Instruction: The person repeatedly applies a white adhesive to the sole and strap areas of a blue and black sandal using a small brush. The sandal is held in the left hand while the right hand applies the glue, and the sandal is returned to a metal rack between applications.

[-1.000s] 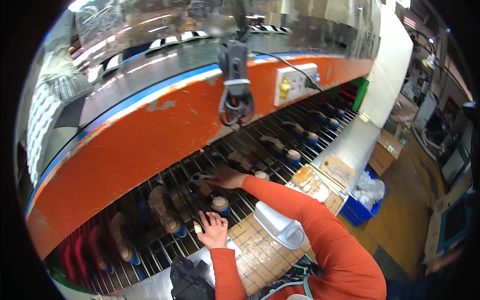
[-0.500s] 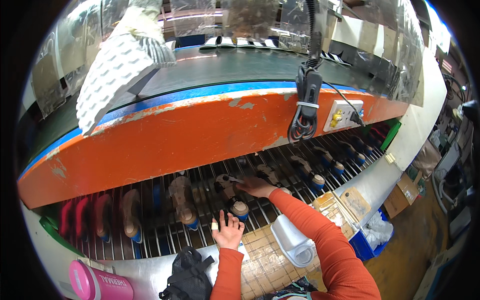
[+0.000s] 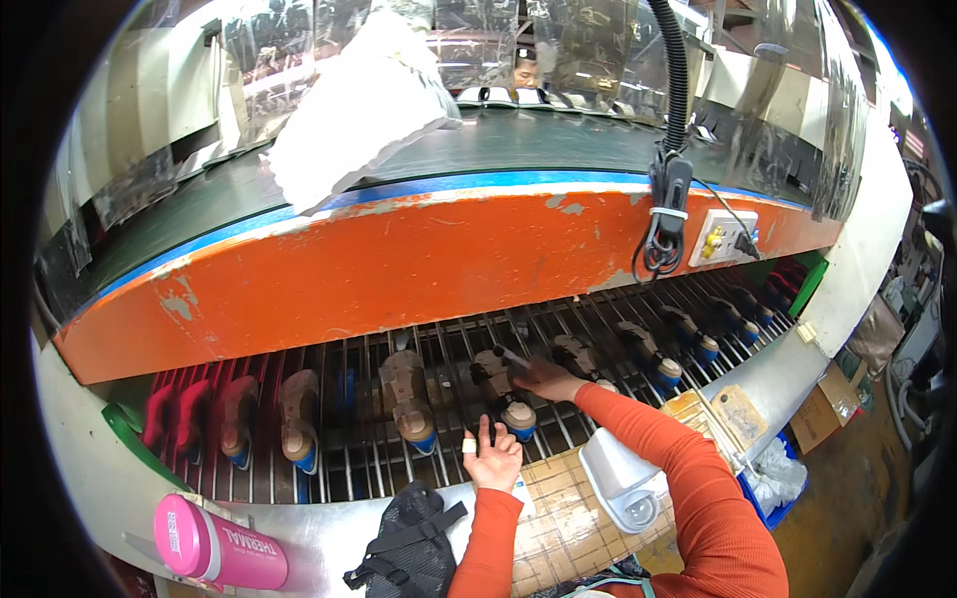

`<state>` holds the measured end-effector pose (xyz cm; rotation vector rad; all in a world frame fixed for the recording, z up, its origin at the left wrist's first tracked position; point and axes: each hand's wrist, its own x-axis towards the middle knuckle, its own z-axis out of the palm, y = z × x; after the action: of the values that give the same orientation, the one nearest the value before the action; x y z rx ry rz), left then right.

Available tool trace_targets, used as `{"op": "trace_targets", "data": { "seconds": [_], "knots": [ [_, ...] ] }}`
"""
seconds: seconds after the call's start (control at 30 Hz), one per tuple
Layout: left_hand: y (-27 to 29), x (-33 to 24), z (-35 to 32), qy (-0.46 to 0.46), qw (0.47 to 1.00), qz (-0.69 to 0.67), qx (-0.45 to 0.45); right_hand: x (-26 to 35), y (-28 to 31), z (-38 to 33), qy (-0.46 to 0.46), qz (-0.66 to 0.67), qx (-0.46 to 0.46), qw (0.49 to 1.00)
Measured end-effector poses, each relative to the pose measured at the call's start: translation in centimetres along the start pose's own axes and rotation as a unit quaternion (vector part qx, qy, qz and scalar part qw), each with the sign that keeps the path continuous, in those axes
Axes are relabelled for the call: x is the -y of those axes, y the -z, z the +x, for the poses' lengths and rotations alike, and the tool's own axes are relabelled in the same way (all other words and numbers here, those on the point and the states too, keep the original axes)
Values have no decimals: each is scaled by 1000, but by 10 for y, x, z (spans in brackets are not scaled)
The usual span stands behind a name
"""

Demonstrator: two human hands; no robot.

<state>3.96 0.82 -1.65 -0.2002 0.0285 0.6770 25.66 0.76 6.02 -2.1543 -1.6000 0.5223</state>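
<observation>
Upside-down shoe uppers on blue lasts lie in a row across a rack of metal rods (image 3: pixel 351 458). Over one of these shoe uppers (image 3: pixel 490 377), in the middle of the row, my right hand (image 3: pixel 550 381) is closed around a small brush (image 3: pixel 514 358). The brush's dark tip is at the shoe's bottom; whether it touches is too small to tell. My left hand (image 3: pixel 493 460) is palm up with fingers apart, just below the toe of that shoe, holding nothing. A pale wrap circles one of its fingers.
An orange beam (image 3: pixel 399 264) with a hanging cable and a socket panel (image 3: pixel 726 239) runs behind the rods. Nearer me are a white plastic container (image 3: pixel 620 476), a black mesh bag (image 3: pixel 414 543) and a pink bottle (image 3: pixel 221 546). Beyond the belt, a person (image 3: pixel 525 72) shows behind clear curtains.
The whole scene has shifted right in the view as my head turned. Both hands remain at the same shoe, with the brush's handle showing at a steeper angle.
</observation>
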Motion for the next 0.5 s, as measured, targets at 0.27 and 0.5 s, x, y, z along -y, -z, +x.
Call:
{"op": "trace_targets", "data": {
  "seconds": [0.27,0.5],
  "knots": [
    [0,1,-2,1,1000,7,9,-8,2,0,-43,-2,-31,999],
    [-3,3,-6,-15,1000,23,-5,-10,2,-1,-43,-20,-39,998]
  ]
}}
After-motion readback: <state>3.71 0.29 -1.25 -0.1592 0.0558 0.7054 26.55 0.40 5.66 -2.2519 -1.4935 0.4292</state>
